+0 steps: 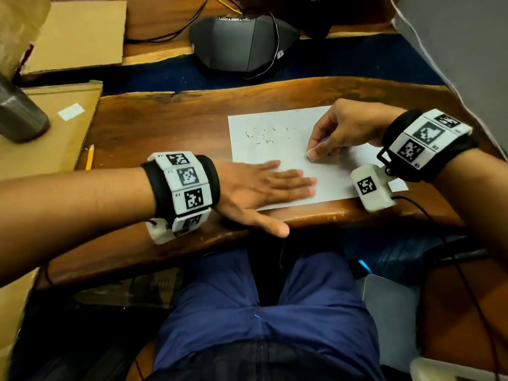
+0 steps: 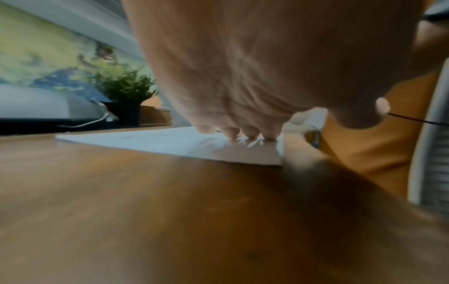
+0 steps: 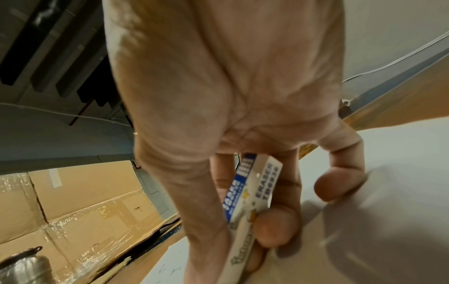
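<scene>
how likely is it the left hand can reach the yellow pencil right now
Probably yes: the pencil lies uncovered beside the cardboard, nothing between, though the left hand presses down the paper.

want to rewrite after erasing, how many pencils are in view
1. A yellow pencil lies at the wooden desk's left edge, beside the cardboard, well left of the paper. Others may be hidden from these views.
</scene>
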`<action>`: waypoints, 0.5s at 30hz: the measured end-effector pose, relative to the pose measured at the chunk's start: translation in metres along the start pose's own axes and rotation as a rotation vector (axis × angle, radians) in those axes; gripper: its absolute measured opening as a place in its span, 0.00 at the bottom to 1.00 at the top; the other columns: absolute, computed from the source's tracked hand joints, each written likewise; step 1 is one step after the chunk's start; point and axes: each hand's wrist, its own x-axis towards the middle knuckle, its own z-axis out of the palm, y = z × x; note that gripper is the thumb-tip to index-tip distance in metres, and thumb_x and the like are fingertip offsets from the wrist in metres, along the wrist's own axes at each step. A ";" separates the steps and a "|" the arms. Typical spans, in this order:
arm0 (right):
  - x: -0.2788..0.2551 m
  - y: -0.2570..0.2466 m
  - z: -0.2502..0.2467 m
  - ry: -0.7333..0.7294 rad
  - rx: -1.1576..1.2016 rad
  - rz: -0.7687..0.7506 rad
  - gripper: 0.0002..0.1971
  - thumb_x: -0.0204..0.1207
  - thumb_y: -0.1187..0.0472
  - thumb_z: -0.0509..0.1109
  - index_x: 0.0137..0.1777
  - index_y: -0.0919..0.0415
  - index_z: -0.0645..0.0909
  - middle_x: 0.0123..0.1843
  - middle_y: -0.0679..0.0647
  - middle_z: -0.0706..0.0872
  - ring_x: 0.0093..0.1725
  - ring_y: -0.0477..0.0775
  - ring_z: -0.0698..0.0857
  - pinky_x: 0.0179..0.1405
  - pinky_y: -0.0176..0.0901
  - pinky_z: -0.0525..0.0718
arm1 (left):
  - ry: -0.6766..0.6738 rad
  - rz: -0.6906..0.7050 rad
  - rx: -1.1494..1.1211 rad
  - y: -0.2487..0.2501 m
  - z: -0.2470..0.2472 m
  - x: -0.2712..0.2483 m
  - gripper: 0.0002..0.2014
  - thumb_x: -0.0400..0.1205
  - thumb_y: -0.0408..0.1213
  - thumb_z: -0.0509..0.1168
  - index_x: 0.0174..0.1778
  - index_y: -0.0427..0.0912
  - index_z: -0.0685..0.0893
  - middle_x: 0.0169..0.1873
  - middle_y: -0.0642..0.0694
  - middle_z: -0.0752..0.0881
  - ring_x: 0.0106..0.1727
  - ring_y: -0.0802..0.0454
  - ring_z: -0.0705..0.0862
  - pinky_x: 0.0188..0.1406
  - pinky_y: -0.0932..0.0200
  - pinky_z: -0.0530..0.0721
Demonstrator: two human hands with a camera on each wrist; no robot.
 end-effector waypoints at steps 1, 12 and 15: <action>0.000 -0.001 0.000 0.001 0.000 -0.002 0.09 0.65 0.53 0.86 0.43 0.54 0.94 0.42 0.52 0.94 0.40 0.49 0.86 0.40 0.40 0.85 | 0.007 -0.072 -0.052 -0.010 -0.001 -0.001 0.44 0.80 0.71 0.40 0.87 0.50 0.34 0.86 0.51 0.33 0.86 0.54 0.34 0.85 0.39 0.40; -0.020 -0.039 0.035 -0.002 -0.116 -0.273 0.05 0.69 0.53 0.85 0.43 0.51 0.93 0.39 0.45 0.93 0.41 0.46 0.88 0.46 0.43 0.86 | -0.049 -0.266 -0.193 -0.057 -0.001 -0.011 0.61 0.68 0.77 0.57 0.85 0.52 0.31 0.84 0.54 0.28 0.84 0.56 0.29 0.83 0.40 0.33; -0.011 -0.048 0.047 0.062 -0.146 -0.310 0.07 0.68 0.54 0.85 0.44 0.52 0.93 0.41 0.48 0.93 0.41 0.47 0.87 0.38 0.36 0.82 | -0.041 -0.260 -0.215 -0.059 -0.001 -0.010 0.60 0.68 0.78 0.58 0.86 0.54 0.34 0.85 0.52 0.31 0.85 0.54 0.30 0.83 0.38 0.33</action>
